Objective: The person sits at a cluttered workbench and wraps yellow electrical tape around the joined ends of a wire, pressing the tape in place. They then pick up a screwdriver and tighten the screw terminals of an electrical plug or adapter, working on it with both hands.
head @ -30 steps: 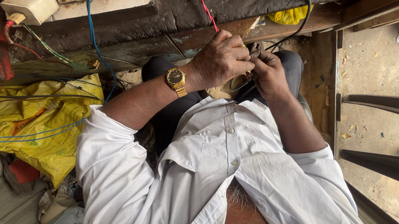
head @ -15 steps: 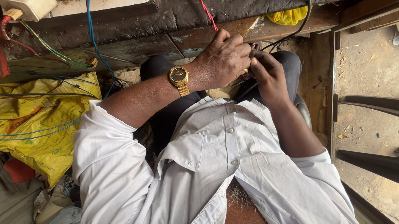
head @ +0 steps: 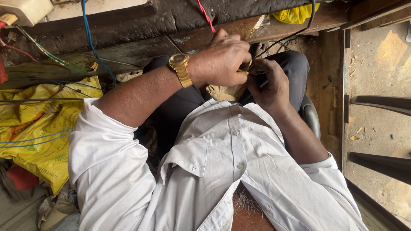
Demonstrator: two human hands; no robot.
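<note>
Just above the middle of the frame both hands meet over the person's lap. The left hand, with a gold wristwatch on its wrist, lies knuckles up and curled, its fingers pressed toward the right hand, which comes in from the lower right and is also curled closed. Between the two sits a small yellow piece, only a sliver of it showing where the fingertips touch. The left grip appears closed on it; the right grip is closed around something dark and thin, most likely the black cable that runs up and to the right from the hands toward the top edge of the frame. So the cable's long axis leads away from the grips toward the upper right, and both hands are equally close to the yellow piece, the left covering it from above.

Much is hidden. The left hand's back masks almost everything held, so what the yellow piece is cannot be told, nor whether the cable joins it. The right fingertips are tucked out of sight behind the left hand's fingers.

Beyond the hands, a worn wooden surface runs across the upper frame, with a red wire and a blue wire hanging over its edge. A yellow sack lies at the left.
</note>
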